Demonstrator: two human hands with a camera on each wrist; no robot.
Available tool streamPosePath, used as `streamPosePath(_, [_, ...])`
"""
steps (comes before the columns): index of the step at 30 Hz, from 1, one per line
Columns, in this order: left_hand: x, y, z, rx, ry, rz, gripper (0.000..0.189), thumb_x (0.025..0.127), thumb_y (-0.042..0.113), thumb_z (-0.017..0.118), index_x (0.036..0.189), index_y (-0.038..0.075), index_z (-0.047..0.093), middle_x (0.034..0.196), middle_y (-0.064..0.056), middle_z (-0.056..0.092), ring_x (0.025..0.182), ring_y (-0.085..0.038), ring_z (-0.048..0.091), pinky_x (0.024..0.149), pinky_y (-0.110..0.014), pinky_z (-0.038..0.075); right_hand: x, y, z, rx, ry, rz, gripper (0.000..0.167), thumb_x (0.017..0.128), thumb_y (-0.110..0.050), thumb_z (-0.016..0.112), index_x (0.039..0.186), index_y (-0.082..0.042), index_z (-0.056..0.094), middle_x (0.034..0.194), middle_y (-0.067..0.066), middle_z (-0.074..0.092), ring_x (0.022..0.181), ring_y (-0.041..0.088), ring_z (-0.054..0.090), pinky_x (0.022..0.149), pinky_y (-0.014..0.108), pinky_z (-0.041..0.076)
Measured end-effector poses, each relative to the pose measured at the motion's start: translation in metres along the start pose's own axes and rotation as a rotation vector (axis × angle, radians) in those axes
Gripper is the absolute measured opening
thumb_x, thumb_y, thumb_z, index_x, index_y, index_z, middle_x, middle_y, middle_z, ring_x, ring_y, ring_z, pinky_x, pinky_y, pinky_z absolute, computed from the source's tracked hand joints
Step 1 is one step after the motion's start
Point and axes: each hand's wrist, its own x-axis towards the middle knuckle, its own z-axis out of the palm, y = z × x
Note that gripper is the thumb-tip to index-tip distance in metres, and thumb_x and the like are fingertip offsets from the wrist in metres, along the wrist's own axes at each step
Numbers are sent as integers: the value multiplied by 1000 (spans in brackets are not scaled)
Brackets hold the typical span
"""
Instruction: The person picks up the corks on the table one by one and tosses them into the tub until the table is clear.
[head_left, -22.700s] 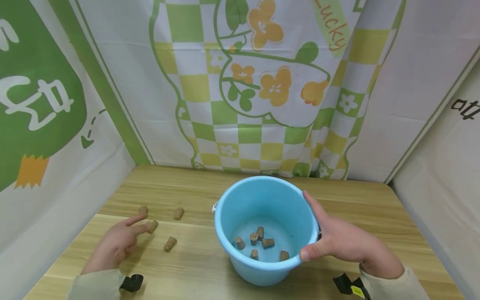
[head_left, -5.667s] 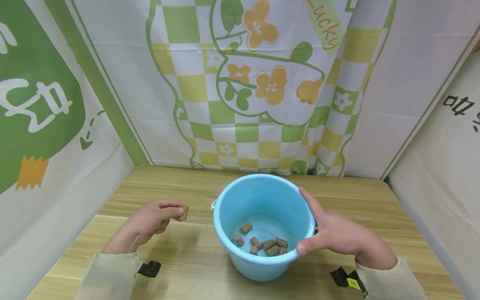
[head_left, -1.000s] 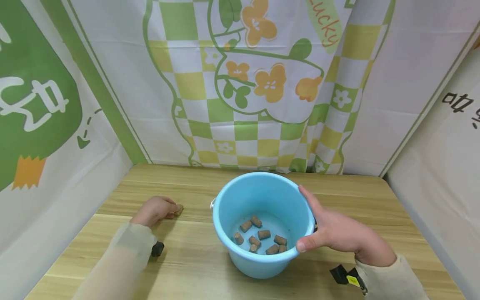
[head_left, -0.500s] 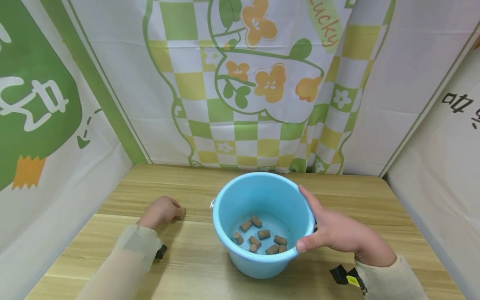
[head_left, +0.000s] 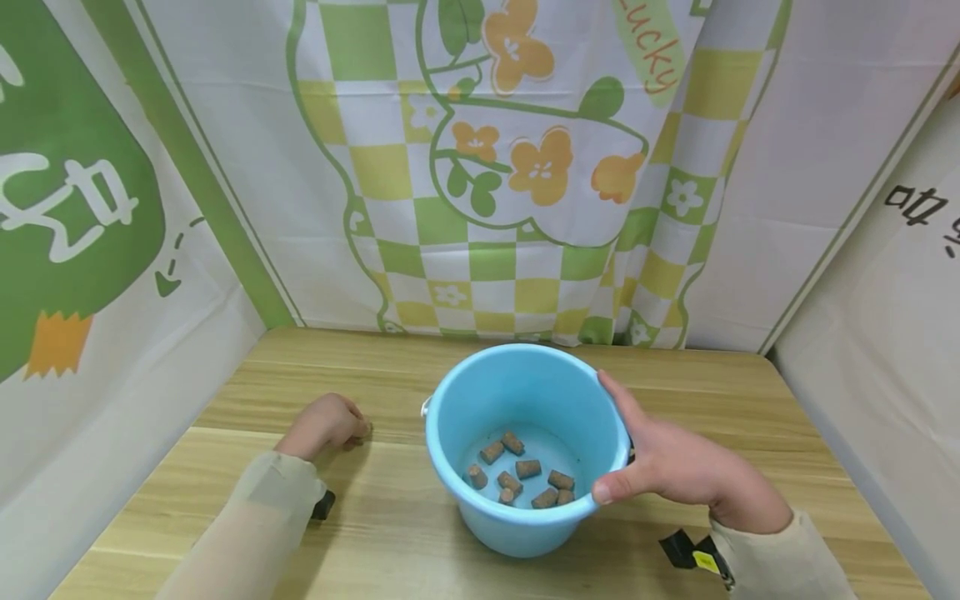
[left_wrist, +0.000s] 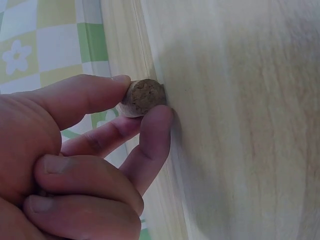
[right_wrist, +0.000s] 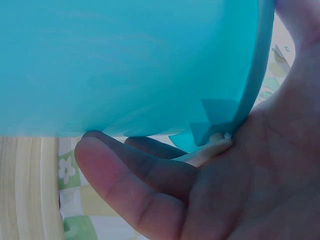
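Observation:
My left hand (head_left: 330, 423) is low over the left part of the wooden table, pinching a cork (left_wrist: 146, 97) between thumb and fingertips. The left wrist view shows the cork end-on, close to the wood, its other fingers folded in. In the head view the hand covers nearly all of it. To the right stands a light blue bucket (head_left: 510, 537) with several corks (head_left: 528, 468) scattered on its bottom. My right hand (head_left: 667, 467) grips the bucket's right side, thumb over the rim and fingers along the outer wall. A pale handle part (right_wrist: 207, 152) lies against this palm.
The wooden table (head_left: 390, 517) runs back to a green and yellow checked curtain (head_left: 480, 275). White printed cloth walls (head_left: 195, 283) close in the left and right sides. A small metal handle joint (head_left: 427, 407) juts from the bucket's left side.
Several corks that lay on the table earlier are gone from there, and the bucket holds more. Over the last second my left hand has closed on a cork, shifting slightly right. The right hand stays put.

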Motion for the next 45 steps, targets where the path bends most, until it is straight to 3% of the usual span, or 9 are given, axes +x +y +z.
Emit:
streamPosePath(5, [1, -2, 1, -37, -11, -11, 15, 91, 16, 71, 90, 1, 71, 78, -2, 68, 71, -18, 66, 75, -44, 52, 0, 0, 0, -3, 4, -1, 130, 77, -26, 87, 158, -21, -14, 140, 21, 45, 114, 33, 56, 90, 45, 47])
streamPosePath(10, [4, -13, 1, -283, -56, -3, 11, 90, 10, 70, 91, -1, 70, 89, -6, 68, 76, -20, 64, 71, -37, 52, 0, 0, 0, 19, -4, -2, 130, 78, -25, 87, 158, -22, -15, 141, 22, 44, 115, 34, 55, 91, 44, 47])
streamPosePath(14, [5, -26, -5, -539, -132, -28, 25, 97, 17, 65, 113, -1, 68, 101, -10, 69, 66, -13, 54, 57, -26, 43, 0, 0, 0, 16, -4, -2, 130, 78, -25, 87, 158, -22, -15, 141, 21, 44, 115, 34, 55, 91, 44, 47])
streamPosePath(17, [4, -29, -15, -681, -162, -45, 45, 100, 27, 62, 134, 0, 56, 109, -15, 68, 54, -7, 37, 49, -22, 31, 0, -1, 0, 0, -1, 0, 131, 77, -26, 87, 158, -21, -15, 141, 21, 44, 114, 33, 55, 91, 45, 47])
streamPosePath(19, [2, -27, -23, -744, -173, -15, 55, 101, 30, 62, 143, -2, 47, 115, -17, 65, 51, -5, 29, 47, -20, 29, 0, -1, 0, -1, -1, 2, 131, 77, -26, 88, 158, -20, -15, 141, 22, 44, 115, 33, 55, 91, 46, 47])
streamPosePath(23, [-7, -10, -42, -823, -190, 74, 61, 103, 29, 59, 148, -4, 35, 114, -14, 64, 46, -2, 27, 43, -19, 28, 0, -1, 0, 1, -4, 11, 132, 77, -27, 88, 158, -20, -16, 142, 23, 43, 115, 34, 55, 92, 47, 46])
streamPosePath(29, [-28, 35, -62, -850, -169, 191, 41, 101, 24, 62, 132, 0, 52, 105, -11, 66, 45, -3, 30, 43, -19, 28, 0, -1, 0, -10, -3, 19, 132, 77, -28, 88, 158, -20, -16, 141, 23, 45, 114, 33, 56, 92, 48, 45])
streamPosePath(35, [-48, 73, -72, -782, -135, 292, 37, 99, 24, 66, 125, 0, 58, 104, -14, 66, 45, -6, 30, 44, -20, 27, 1, -1, 0, 2, -7, 21, 131, 78, -28, 88, 158, -21, -16, 141, 23, 45, 114, 33, 56, 92, 48, 45])
streamPosePath(45, [-70, 117, -76, -701, -110, 395, 38, 96, 19, 69, 128, -1, 60, 99, -17, 70, 42, -6, 26, 43, -21, 26, 0, 0, 0, -7, -5, 7, 131, 78, -27, 88, 158, -20, -16, 141, 23, 45, 114, 33, 56, 92, 49, 45])
